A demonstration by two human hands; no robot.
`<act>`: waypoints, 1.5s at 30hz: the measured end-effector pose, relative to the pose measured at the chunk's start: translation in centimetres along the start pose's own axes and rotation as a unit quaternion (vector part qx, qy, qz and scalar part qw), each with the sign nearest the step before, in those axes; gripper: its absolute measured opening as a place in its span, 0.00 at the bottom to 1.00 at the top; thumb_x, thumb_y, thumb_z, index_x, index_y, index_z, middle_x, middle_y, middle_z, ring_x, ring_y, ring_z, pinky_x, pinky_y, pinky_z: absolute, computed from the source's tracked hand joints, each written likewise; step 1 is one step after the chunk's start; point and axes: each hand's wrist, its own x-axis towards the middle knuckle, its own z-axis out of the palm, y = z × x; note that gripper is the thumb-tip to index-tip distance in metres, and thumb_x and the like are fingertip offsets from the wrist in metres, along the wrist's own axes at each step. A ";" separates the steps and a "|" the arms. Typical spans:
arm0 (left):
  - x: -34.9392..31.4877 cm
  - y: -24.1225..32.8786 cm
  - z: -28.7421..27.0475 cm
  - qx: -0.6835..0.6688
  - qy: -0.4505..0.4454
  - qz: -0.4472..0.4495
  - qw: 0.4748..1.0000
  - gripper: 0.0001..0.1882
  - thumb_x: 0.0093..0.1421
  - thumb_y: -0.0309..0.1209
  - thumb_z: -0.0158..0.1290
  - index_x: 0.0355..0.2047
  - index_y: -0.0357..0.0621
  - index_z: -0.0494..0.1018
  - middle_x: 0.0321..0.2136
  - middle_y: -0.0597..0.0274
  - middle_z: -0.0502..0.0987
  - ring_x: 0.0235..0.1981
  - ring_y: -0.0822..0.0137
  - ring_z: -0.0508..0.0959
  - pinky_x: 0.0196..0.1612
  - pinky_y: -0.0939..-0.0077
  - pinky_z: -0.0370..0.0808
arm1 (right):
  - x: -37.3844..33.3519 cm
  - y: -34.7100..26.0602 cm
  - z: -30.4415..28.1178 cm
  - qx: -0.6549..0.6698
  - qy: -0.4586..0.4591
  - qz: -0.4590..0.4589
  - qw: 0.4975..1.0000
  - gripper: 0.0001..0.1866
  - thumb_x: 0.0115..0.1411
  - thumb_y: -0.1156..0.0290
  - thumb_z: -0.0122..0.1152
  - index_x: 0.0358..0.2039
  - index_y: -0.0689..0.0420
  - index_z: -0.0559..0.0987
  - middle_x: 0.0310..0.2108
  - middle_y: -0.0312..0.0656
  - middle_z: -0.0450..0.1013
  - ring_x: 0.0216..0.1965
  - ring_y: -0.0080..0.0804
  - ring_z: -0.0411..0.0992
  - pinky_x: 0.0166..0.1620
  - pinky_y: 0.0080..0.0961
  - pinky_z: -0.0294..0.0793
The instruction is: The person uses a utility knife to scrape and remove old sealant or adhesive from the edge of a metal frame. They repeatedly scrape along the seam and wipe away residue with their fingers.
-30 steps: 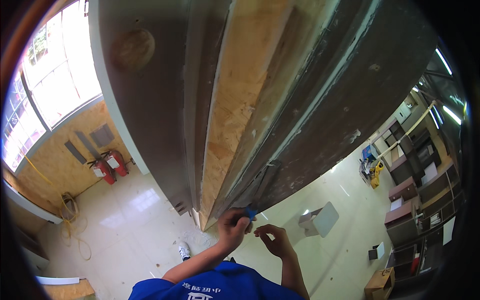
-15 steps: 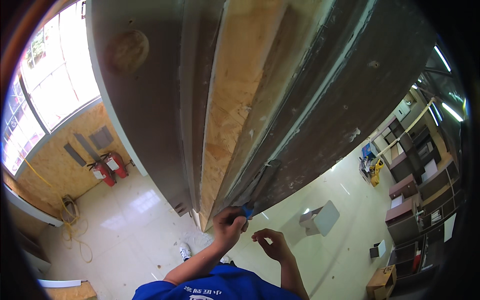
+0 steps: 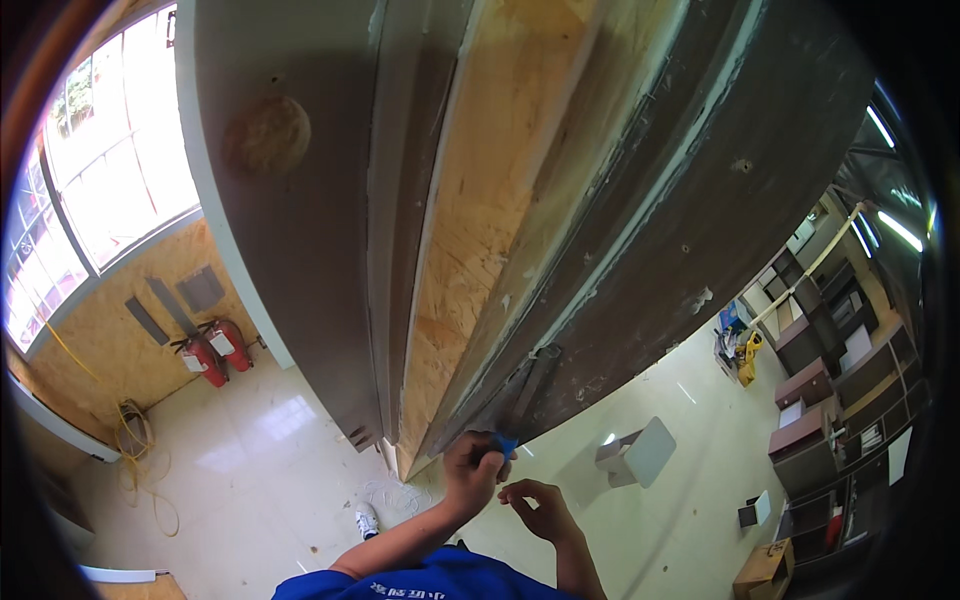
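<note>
In front of me rises a tall dark panel assembly (image 3: 640, 250) with a bare wood strip (image 3: 465, 230) up its middle. White sealant-like lines (image 3: 640, 200) run along its grooves. My left hand (image 3: 472, 470) is closed round the blue handle (image 3: 506, 445) of a scraper-like tool, low by the panel's bottom. A long dark shape, apparently its blade, reaches up along the panel; its exact kind is unclear. Just right of it, my right hand (image 3: 543, 512) hangs with bent fingers, thumb and forefinger slightly apart, and nothing visible in them.
White scraps (image 3: 390, 495) lie on the floor beside my shoe (image 3: 367, 520). A pale stand-like piece (image 3: 640, 452) is on the right. Two red fire extinguishers (image 3: 215, 350) and a yellow hose (image 3: 140, 455) are at the left wall. Dark cabinets (image 3: 810, 430) line the far right.
My left hand and the blue handle have shifted slightly right and down in view. The right hand stays close by, its fingers still bent. The whole view has tilted a little.
</note>
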 end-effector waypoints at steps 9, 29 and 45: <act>0.7 0.1 -0.5 0.002 -0.024 0.034 0.999 0.05 0.61 0.20 0.46 0.37 0.36 0.65 0.29 0.52 0.76 0.19 0.73 0.71 0.21 0.79 0.69 | -0.6 0.2 0.3 -0.006 -0.008 0.011 1.000 0.04 0.61 0.77 0.56 0.35 0.60 0.79 0.33 0.40 0.79 0.36 0.28 0.78 0.42 0.23 0.77; 1.0 1.2 -0.1 0.030 -0.016 -0.002 0.999 0.03 0.60 0.19 0.46 0.35 0.35 0.65 0.26 0.54 0.76 0.19 0.75 0.70 0.21 0.79 0.68 | -1.1 0.8 0.7 -0.024 -0.019 -0.002 1.000 0.05 0.62 0.76 0.57 0.36 0.61 0.79 0.32 0.41 0.79 0.36 0.29 0.79 0.42 0.24 0.77; 1.6 1.8 0.5 0.060 -0.008 0.030 0.998 0.20 0.63 0.45 0.53 0.34 0.40 0.63 0.22 0.56 0.73 0.15 0.74 0.67 0.17 0.79 0.63 | -0.4 0.4 1.6 -0.024 -0.042 0.013 0.999 0.06 0.61 0.74 0.58 0.37 0.61 0.79 0.33 0.41 0.79 0.36 0.29 0.78 0.41 0.25 0.77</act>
